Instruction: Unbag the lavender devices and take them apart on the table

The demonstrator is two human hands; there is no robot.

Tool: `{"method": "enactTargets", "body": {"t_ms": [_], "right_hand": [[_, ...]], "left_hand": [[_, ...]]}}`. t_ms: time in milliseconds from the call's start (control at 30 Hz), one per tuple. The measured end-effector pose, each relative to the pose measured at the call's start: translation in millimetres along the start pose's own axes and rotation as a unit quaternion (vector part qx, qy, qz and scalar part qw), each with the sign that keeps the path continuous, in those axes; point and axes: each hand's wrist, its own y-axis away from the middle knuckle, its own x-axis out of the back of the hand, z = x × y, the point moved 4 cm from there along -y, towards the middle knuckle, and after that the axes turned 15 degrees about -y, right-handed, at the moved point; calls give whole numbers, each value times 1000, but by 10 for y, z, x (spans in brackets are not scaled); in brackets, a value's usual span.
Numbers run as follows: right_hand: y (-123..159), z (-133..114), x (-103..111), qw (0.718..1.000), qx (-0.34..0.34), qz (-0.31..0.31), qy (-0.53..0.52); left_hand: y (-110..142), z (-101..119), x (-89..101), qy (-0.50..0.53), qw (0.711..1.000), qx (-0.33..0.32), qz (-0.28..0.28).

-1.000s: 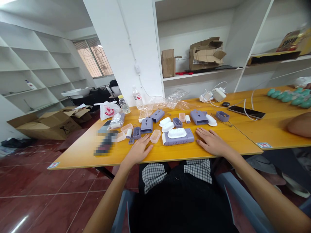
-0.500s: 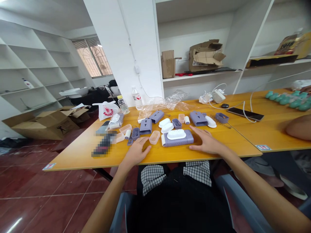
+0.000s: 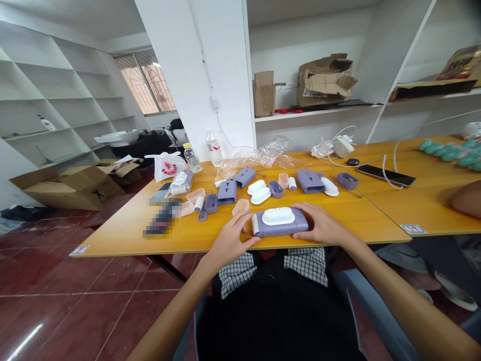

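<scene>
A purple case with a white oval bristle brush on top and a white roller at its left end, a multi-part cleaning brush point(image 3: 280, 229), lies near the table's front edge. My right hand point(image 3: 322, 224) grips its right end, thumb in front and fingers behind. Around the left end curves my left hand point(image 3: 230, 239), thumb and fingers apart; whether they touch the roller I cannot tell. Just behind that hand sits a translucent peach cup point(image 3: 240, 206), partly hidden by the fingers.
Behind lie purple case shells point(image 3: 227, 192), white oval brush heads point(image 3: 260, 195), small purple trays point(image 3: 276, 189) and springs. Bottles point(image 3: 214, 149) and crumpled plastic film point(image 3: 276, 150) are at the back. A phone point(image 3: 386, 175) with a cable rests at right, near another person's arm point(image 3: 467, 197).
Both hands have closed in on the cleaning brush, my right hand taking hold of its right end. The brush is now nearer the table's front edge. My view has shifted slightly.
</scene>
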Motion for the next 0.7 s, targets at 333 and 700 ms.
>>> {"method": "enactTargets", "body": {"t_ms": [333,700], "right_hand": [[9,63,-18,1000,-9,12,9],[16,66,-27,999,-18,22,-14]], "left_hand": [[-165,-57,-139,-11,998,52,-39],[-124,-37,-174,6,999,38,-30]]}}
